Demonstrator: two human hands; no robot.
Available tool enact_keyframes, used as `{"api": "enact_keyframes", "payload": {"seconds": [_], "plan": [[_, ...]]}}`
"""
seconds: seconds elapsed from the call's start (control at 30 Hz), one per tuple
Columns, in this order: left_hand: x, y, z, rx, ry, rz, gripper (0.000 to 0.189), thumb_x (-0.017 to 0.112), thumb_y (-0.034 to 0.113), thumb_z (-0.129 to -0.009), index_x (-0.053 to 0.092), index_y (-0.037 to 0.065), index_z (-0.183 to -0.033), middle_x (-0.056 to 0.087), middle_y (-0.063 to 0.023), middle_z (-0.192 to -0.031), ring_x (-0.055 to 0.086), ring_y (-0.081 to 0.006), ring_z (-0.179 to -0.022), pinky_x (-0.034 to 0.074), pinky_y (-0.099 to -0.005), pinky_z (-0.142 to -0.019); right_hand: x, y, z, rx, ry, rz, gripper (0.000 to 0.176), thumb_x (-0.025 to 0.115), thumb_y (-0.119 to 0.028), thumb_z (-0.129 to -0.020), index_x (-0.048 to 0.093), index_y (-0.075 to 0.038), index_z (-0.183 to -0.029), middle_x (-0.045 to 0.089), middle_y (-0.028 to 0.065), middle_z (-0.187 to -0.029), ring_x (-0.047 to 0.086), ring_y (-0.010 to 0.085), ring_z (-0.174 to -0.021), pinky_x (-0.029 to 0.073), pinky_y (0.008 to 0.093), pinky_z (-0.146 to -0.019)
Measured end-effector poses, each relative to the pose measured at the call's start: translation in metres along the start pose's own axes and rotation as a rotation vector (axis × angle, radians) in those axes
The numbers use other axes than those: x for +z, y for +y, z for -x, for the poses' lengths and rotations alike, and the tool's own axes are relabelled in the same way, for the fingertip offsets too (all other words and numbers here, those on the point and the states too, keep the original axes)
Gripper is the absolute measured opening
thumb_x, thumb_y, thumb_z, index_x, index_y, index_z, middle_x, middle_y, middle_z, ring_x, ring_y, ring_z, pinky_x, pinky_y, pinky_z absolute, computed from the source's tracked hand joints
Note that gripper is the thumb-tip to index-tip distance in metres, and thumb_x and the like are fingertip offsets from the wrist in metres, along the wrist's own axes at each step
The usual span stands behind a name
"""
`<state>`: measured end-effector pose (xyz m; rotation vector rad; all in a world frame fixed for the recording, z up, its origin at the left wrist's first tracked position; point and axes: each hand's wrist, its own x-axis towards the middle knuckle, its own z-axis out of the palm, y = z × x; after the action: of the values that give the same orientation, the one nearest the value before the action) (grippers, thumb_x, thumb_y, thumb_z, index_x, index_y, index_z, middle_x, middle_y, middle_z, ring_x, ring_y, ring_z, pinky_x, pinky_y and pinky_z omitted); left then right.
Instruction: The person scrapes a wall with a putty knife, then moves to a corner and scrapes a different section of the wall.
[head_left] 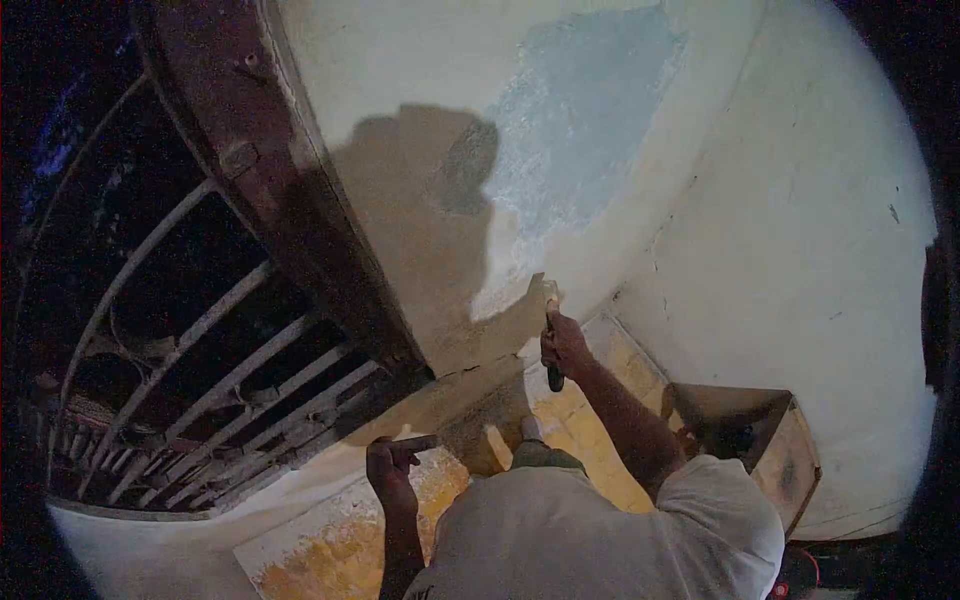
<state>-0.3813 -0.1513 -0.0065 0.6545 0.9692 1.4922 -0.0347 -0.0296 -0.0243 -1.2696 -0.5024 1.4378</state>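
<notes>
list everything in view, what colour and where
wall: one, whitish, ahead and right
blue patch: one, pale blue, upper wall
window frame: one, dark brown, left
window bars: several, pale, inside the frame
wooden box: one, brown, lower right
floor: one, worn yellow, below the wall
scraper: one, dark handle, tip on wall
shirt: one, pale grey, bottom centre
left hand: one, bottom centre-left, a finger out
right hand: one, centre, gripping the scraper

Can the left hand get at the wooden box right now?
Probably not directly: the wooden box lies beyond the torso and the right arm, on the side away from the left hand.
</notes>
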Motion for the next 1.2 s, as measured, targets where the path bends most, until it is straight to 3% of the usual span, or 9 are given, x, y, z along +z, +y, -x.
{"api": "enact_keyframes", "payload": {"seconds": [0.07, 0.1, 0.17, 0.37, 0.4, 0.47, 0.5, 0.57, 1.2], "plan": [[0.001, -0.004, 0.0, 0.026, 0.008, -0.023, 0.033, 0.054, 0.032, -0.087, 0.049, 0.004, -0.103, 0.054, -0.004, -0.08, 0.052, -0.0148, -0.071, 0.044, -0.0306, -0.063, -0.001, 0.001, -0.037, -1.192, 0.069, 0.739, 0.045, 0.045, -0.054, -0.086, 0.041, -0.012, -0.071, 0.035, -0.0015, -0.046, 0.032, 0.012, -0.032, 0.031, 0.0275, -0.034], [0.002, -0.006, 0.001, 0.049, 0.017, -0.043, 0.032, 0.054, 0.032, -0.087, 0.05, 0.004, -0.103, 0.054, -0.0039, -0.08, 0.052, -0.0148, -0.071, 0.044, -0.0305, -0.062, -0.001, -0.004, -0.04, -1.191, 0.071, 0.738, 0.045, 0.045, -0.054, -0.086, 0.041, -0.012, -0.071, 0.035, -0.0015, -0.046, 0.032, 0.012, -0.032, 0.031, 0.0275, -0.034], [0.004, -0.004, 0.001, 0.049, -0.017, -0.034, 0.032, 0.053, 0.031, -0.087, 0.049, 0.003, -0.101, 0.053, -0.0056, -0.078, 0.052, -0.0154, -0.071, 0.043, -0.0307, -0.061, 0.019, -0.033, -0.016, -0.28, -0.008, 0.115, 0.043, 0.044, -0.051, -0.087, 0.042, -0.011, -0.07, 0.036, -0.0007, -0.046, 0.034, 0.0124, -0.033, 0.032, 0.0287, -0.034], [0.009, -0.007, 0.004, 0.045, 0.001, 0.004, 0.029, 0.049, 0.029, -0.09, 0.049, 0.002, -0.099, 0.053, -0.0073, -0.079, 0.051, -0.0159, -0.071, 0.043, -0.0311, -0.062, 0.012, -0.024, 0.024, -0.102, 0.008, 0.069, 0.043, 0.044, -0.05, -0.087, 0.041, -0.011, -0.07, 0.036, -0.0009, -0.046, 0.034, 0.012, -0.033, 0.033, 0.0278, -0.034], [0.009, -0.005, 0.006, 0.038, 0.02, -0.013, 0.029, 0.049, 0.029, -0.09, 0.049, 0.001, -0.099, 0.053, -0.0073, -0.078, 0.051, -0.0159, -0.071, 0.043, -0.0317, -0.062, 0.004, -0.013, 0.004, -0.105, 0.003, 0.065, 0.043, 0.044, -0.05, -0.087, 0.041, -0.011, -0.07, 0.036, -0.0009, -0.046, 0.034, 0.012, -0.033, 0.033, 0.0278, -0.034], [0.009, -0.003, 0.007, 0.06, 0.026, -0.015, 0.029, 0.049, 0.029, -0.09, 0.049, 0.002, -0.1, 0.053, -0.007, -0.079, 0.051, -0.0157, -0.071, 0.043, -0.0316, -0.062, -0.004, 0.002, -0.037, -0.628, -0.082, 0.448, 0.044, 0.045, -0.052, -0.086, 0.041, -0.012, -0.068, 0.036, -0.0007, -0.046, 0.035, 0.0125, -0.032, 0.033, 0.028, -0.033], [0.009, -0.004, 0.009, 0.075, 0.032, -0.013, 0.029, 0.049, 0.028, -0.09, 0.049, 0.002, -0.1, 0.053, -0.0068, -0.079, 0.051, -0.0154, -0.07, 0.043, -0.0316, -0.063, -0.001, -0.004, -0.041, -0.629, -0.083, 0.446, 0.044, 0.045, -0.052, -0.086, 0.041, -0.012, -0.068, 0.036, -0.0007, -0.046, 0.035, 0.0125, -0.032, 0.033, 0.028, -0.033], [0.003, -0.003, 0.011, 0.039, 0.063, -0.045, 0.029, 0.05, 0.029, -0.089, 0.049, 0.002, -0.101, 0.052, -0.0065, -0.08, 0.051, -0.0152, -0.071, 0.044, -0.0312, -0.062, 0.044, -0.051, 0.0, -0.186, 0.029, 0.025, 0.044, 0.045, -0.052, -0.086, 0.041, -0.013, -0.067, 0.036, -0.0007, -0.046, 0.036, 0.0134, -0.032, 0.033, 0.0287, -0.033], [-0.002, -0.003, 0.021, 0.03, 0.083, -0.077, 0.032, 0.053, 0.032, -0.087, 0.05, 0.002, -0.098, 0.052, -0.0059, -0.078, 0.052, -0.016, -0.071, 0.044, -0.0308, -0.062, -0.008, -0.01, 0.02, -0.268, -0.02, 0.052, 0.05, 0.047, -0.057, -0.083, 0.042, -0.011, -0.065, 0.035, -0.0003, -0.043, 0.032, 0.013, -0.03, 0.029, 0.0282, -0.031]]}}
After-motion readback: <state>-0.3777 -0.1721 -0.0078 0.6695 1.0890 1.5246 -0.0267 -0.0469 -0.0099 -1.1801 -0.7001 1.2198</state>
